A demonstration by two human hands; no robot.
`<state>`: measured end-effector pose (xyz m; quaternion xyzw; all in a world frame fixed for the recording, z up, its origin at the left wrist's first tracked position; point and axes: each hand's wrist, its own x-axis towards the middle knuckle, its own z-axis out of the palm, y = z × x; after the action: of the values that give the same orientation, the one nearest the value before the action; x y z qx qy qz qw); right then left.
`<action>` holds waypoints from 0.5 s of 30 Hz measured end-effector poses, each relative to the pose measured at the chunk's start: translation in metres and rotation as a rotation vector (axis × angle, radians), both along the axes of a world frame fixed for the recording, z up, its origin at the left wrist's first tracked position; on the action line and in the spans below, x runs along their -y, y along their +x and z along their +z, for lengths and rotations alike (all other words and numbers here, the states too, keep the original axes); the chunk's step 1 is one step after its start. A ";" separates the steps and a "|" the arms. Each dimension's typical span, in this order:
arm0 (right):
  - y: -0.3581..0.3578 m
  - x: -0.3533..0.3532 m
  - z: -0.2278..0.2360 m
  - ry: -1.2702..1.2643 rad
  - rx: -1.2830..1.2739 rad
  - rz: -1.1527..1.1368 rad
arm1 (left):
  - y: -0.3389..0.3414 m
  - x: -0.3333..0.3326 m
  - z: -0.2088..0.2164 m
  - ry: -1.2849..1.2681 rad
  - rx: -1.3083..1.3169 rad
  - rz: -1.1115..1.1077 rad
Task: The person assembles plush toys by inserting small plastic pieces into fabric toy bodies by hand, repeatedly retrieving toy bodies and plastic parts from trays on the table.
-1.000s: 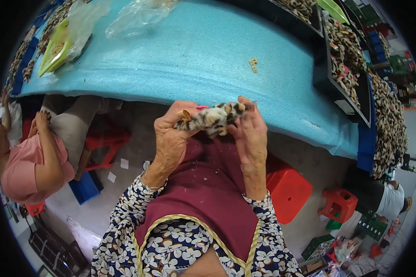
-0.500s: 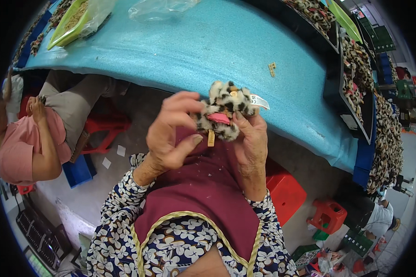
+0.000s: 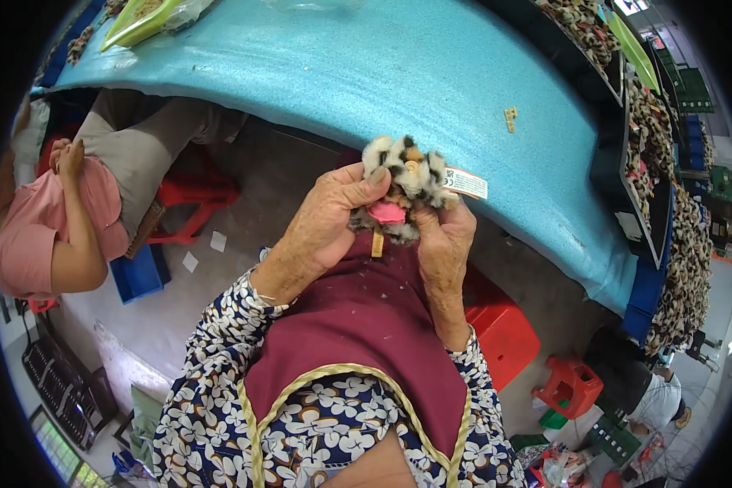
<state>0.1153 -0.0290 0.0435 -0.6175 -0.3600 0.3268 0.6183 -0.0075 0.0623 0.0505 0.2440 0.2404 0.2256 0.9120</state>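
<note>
A small plush toy (image 3: 403,175) with black, white and tan spotted fur is held up at the near edge of the blue-covered table. It shows a pink patch, a white printed label at its right side and a small tan tag (image 3: 377,243) hanging below. My left hand (image 3: 333,213) pinches its left side, thumb pressed on the fur. My right hand (image 3: 445,236) grips its lower right side, close to the label. Some of the fingers of both hands are hidden behind the toy.
On the blue table (image 3: 301,73) lies a small tan piece (image 3: 510,119). Black trays (image 3: 638,171) of spotted plush stand at the right; a green tray (image 3: 142,23) is at far left. A red stool (image 3: 500,333) stands beside me. A co-worker in pink (image 3: 65,220) sits at left.
My left hand has closed from a loose, raised position onto the toy's left side. My right hand keeps its grip. The view has shifted slightly.
</note>
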 end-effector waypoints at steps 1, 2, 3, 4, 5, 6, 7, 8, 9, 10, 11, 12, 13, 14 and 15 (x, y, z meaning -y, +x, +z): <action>-0.001 -0.001 -0.001 -0.004 -0.003 0.003 | 0.003 0.004 0.002 0.005 -0.017 0.052; -0.003 -0.001 -0.001 0.035 0.034 -0.041 | 0.006 0.006 0.004 0.010 -0.034 0.104; -0.004 -0.001 -0.001 0.073 0.070 -0.087 | 0.008 0.008 0.006 0.006 -0.037 0.104; -0.004 0.000 -0.003 0.069 0.068 -0.087 | 0.009 0.010 0.008 0.044 -0.064 0.129; -0.003 0.001 -0.006 0.055 0.072 -0.071 | 0.010 0.011 0.009 0.082 -0.091 0.154; -0.003 0.002 -0.008 0.042 0.076 -0.053 | 0.009 0.013 0.006 0.078 -0.093 0.156; -0.004 0.002 -0.008 0.039 0.074 -0.050 | 0.008 0.015 0.002 0.087 -0.082 0.132; -0.006 0.001 -0.007 0.046 -0.109 -0.055 | 0.008 0.016 -0.002 0.095 -0.070 0.108; -0.007 0.001 -0.006 0.053 -0.292 -0.064 | 0.006 0.017 -0.005 0.091 -0.072 0.107; -0.007 0.002 -0.007 0.050 -0.293 -0.066 | 0.003 0.016 -0.008 0.020 0.000 0.058; -0.005 0.002 -0.008 0.057 -0.422 -0.049 | 0.001 0.016 -0.009 -0.051 0.071 0.009; -0.003 0.002 -0.009 0.065 -0.551 -0.031 | -0.001 0.015 -0.002 -0.236 0.130 0.024; -0.003 0.000 -0.002 0.036 -0.696 -0.079 | -0.001 0.019 0.000 -0.237 0.128 0.024; -0.002 -0.001 -0.004 0.003 -0.676 -0.101 | 0.001 0.024 0.002 -0.235 0.172 0.084; -0.003 -0.001 -0.004 -0.029 -0.655 -0.123 | 0.000 0.029 0.004 -0.232 0.216 0.142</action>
<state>0.1128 -0.0277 0.0393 -0.5089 -0.0996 0.4749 0.7110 -0.0071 0.0329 0.0541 0.0940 0.1821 0.2853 0.9363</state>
